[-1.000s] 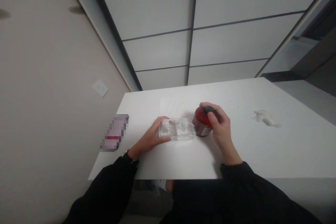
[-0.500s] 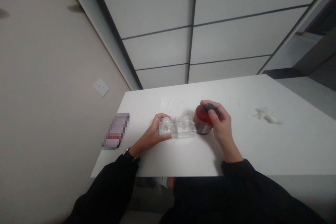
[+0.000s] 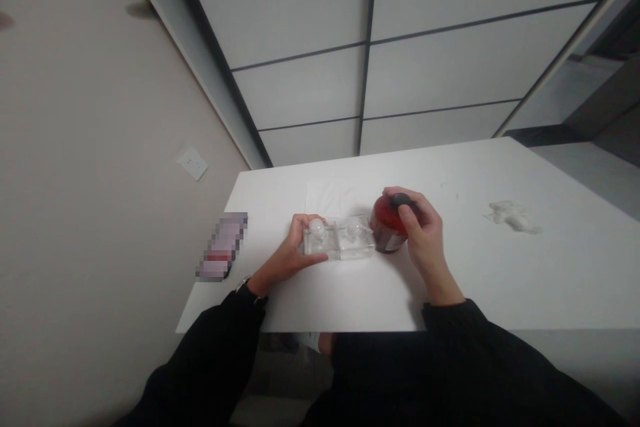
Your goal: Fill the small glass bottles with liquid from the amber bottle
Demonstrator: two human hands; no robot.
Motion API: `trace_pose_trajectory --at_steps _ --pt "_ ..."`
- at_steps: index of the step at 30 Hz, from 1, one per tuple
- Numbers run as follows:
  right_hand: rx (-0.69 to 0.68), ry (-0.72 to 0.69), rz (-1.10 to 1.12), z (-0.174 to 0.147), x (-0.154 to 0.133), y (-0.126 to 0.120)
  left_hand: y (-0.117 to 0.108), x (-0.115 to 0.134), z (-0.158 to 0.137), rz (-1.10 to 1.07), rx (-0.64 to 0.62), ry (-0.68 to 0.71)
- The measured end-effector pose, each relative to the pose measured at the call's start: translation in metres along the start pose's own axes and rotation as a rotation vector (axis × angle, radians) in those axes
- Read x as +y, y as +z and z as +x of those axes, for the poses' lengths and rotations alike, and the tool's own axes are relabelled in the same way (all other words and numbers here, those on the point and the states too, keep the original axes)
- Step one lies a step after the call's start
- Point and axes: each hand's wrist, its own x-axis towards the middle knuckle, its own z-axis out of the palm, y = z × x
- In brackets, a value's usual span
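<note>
On the white table lies a clear double container with two round knobs on top. My left hand grips its left end, thumb along the near side and fingers at the far side. Just to its right stands a dark red bottle with a black top and a pale label, touching or almost touching the container. Around the bottle's right side and top is my right hand, its thumb by the black top. The fingers behind the bottle are partly hidden.
A blurred-out phone-like object lies near the table's left edge. A crumpled whitish cloth or tissue rests to the right. A flat pale sheet lies behind the container. White panelled doors rise beyond the table, and a wall is on the left.
The view has shifted very slightly. Both hands keep their hold on the container and the bottle, with no clear movement of either.
</note>
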Motion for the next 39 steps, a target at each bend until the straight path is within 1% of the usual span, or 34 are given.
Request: trace_pose_trajectory --at_steps 4,8,11,13,15,17,19,23,26,29,32,36,39 --pt "0.005 -0.009 -0.004 0.0 -0.001 0.001 0.001 0.002 0.0 0.011 -0.042 -0.015" --pt "0.006 -0.005 0.003 0.0 -0.001 0.001 0.001 0.0 0.0 -0.021 -0.004 -0.03" --pt "0.001 0.009 0.006 0.0 -0.002 0.0 0.0 -0.002 0.0 0.008 -0.053 -0.033" --pt "-0.004 0.013 0.002 0.0 -0.002 0.0 -0.002 -0.003 0.0 0.02 -0.064 -0.007" --pt "-0.004 0.007 -0.005 0.0 -0.002 0.0 -0.002 -0.004 0.0 0.011 -0.006 0.056" --pt "-0.002 0.005 -0.002 0.0 -0.002 0.0 -0.002 -0.003 0.0 0.014 0.099 0.138" --pt "-0.003 0.013 0.01 0.001 -0.002 0.001 -0.002 0.001 0.0 0.074 0.196 0.203" --pt "-0.001 -0.001 0.011 0.001 -0.002 0.001 -0.006 0.019 0.002 0.235 0.307 0.276" --pt "0.002 -0.014 -0.012 0.001 -0.002 0.001 -0.011 0.035 0.005 0.216 0.385 0.339" --pt "0.003 -0.009 -0.017 0.001 -0.002 0.001 -0.016 0.047 0.009 0.214 0.366 0.358" --pt "-0.002 0.002 -0.008 0.001 -0.002 0.001 -0.017 0.054 0.012 0.213 0.32 0.334" --pt "-0.008 0.003 0.003 0.001 -0.003 0.002 -0.017 0.054 0.014 0.182 0.311 0.26" --pt "-0.004 0.009 0.014 0.002 -0.003 0.002 -0.016 0.054 0.013 0.218 0.275 0.22"
